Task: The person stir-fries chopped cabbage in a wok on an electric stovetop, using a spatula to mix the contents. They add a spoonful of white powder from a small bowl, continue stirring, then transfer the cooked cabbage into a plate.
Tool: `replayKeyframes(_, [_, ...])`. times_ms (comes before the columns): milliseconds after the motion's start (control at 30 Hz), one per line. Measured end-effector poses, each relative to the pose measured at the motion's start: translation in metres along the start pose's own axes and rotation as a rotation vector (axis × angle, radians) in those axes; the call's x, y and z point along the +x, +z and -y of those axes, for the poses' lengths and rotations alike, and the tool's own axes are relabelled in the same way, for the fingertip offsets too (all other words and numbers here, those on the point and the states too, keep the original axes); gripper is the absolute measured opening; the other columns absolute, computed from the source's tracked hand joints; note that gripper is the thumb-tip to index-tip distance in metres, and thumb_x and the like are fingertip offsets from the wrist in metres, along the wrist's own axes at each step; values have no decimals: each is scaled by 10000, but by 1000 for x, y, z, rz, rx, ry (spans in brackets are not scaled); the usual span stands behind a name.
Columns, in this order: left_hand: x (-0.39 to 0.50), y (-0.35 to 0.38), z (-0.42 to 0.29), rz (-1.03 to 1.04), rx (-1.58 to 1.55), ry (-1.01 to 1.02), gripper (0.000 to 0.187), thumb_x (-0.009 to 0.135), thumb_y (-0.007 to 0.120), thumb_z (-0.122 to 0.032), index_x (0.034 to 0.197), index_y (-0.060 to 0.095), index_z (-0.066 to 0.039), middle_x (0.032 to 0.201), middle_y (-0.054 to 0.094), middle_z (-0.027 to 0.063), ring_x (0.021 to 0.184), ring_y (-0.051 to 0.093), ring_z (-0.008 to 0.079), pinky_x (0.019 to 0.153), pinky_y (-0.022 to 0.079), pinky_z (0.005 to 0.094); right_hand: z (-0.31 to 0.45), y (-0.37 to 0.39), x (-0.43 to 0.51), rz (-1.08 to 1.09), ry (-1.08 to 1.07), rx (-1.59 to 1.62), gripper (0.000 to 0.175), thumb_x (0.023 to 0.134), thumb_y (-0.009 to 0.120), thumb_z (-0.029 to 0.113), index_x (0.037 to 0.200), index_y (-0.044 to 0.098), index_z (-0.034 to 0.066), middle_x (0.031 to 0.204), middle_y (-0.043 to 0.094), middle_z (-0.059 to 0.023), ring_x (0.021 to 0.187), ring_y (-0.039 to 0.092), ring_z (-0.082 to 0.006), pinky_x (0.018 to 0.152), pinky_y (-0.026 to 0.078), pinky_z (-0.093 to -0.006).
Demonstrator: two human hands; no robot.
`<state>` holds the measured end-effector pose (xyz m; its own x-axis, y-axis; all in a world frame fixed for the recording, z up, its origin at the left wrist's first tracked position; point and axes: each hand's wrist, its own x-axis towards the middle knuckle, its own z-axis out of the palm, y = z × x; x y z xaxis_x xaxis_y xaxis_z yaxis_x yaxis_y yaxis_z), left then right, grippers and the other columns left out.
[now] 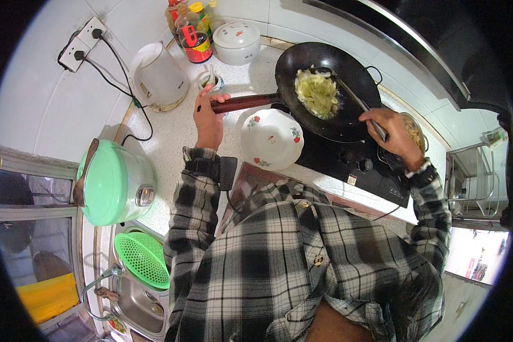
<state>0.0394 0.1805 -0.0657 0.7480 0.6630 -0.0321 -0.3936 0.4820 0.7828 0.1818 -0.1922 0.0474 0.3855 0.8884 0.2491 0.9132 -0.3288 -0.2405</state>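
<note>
My left hand [209, 122] grips the end of the wok's wooden handle [248, 102]. The black wok [350, 60] sits over the gas hob [333, 158] and holds a heap of pale green sliced vegetable [316, 94]. In my right hand [391, 130] is the metal handle of a ladle [354, 93]; its head lies in the wok at the far edge of the food. Below the wok handle, a white floral bowl [271, 139] stands on the counter with nothing in it, close to the wok's left side.
A white electric kettle [160, 77], sauce bottles [194, 38], a lidded white pot [237, 42] and a small seasoning jar [211, 80] line the back left. The green-lidded rice cooker [111, 184] stands left, above a sink [139, 305] with a green colander [143, 258]. A range hood [410, 47] overhangs the right.
</note>
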Motion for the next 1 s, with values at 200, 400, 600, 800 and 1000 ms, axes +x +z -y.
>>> replayKeyframes(200, [3, -3, 3, 1, -1, 18, 265, 933, 390, -201, 1126, 464, -34, 743, 539, 61, 826, 567, 211, 818, 453, 359, 29, -32, -5, 7, 110, 132, 110, 778, 575, 40, 885, 595, 38, 816, 616, -103, 734, 609, -215, 684, 472, -305])
replayKeyframes(400, [3, -3, 2, -8, -33, -1, 276, 919, 453, -202, 1120, 493, -17, 757, 523, 67, 848, 565, 232, 848, 457, 368, 1, -7, -4, -76, 418, 490, 126, 864, 531, 117, 923, 594, 26, 827, 612, -34, 774, 574, -111, 711, 447, -251])
replayKeyframes(600, [0, 0, 1, -2, 6, -2, 261, 944, 346, -182, 1139, 438, -35, 742, 537, 69, 838, 560, 207, 835, 439, 367, -42, -29, -14, -216, 753, 598, 197, 867, 523, 235, 898, 611, 62, 734, 619, -15, 637, 591, -89, 553, 431, -203])
replayKeyframes(800, [2, -1, 0, 3, -6, 0, 267, 933, 396, -195, 1129, 459, -25, 748, 531, 64, 838, 557, 211, 835, 443, 372, -67, -22, -21, -190, 968, 521, 227, 857, 509, 274, 889, 607, 72, 737, 633, -56, 614, 610, -120, 516, 442, -217])
replayKeyframes(1000, [3, -3, 1, 32, -35, 4, 309, 924, 448, -233, 1144, 469, -18, 745, 520, 57, 845, 557, 216, 838, 455, 375, -59, 59, -33, -536, 941, 1095, 330, 867, 493, 334, 1015, 526, 41, 862, 634, -155, 768, 625, -221, 714, 481, -295])
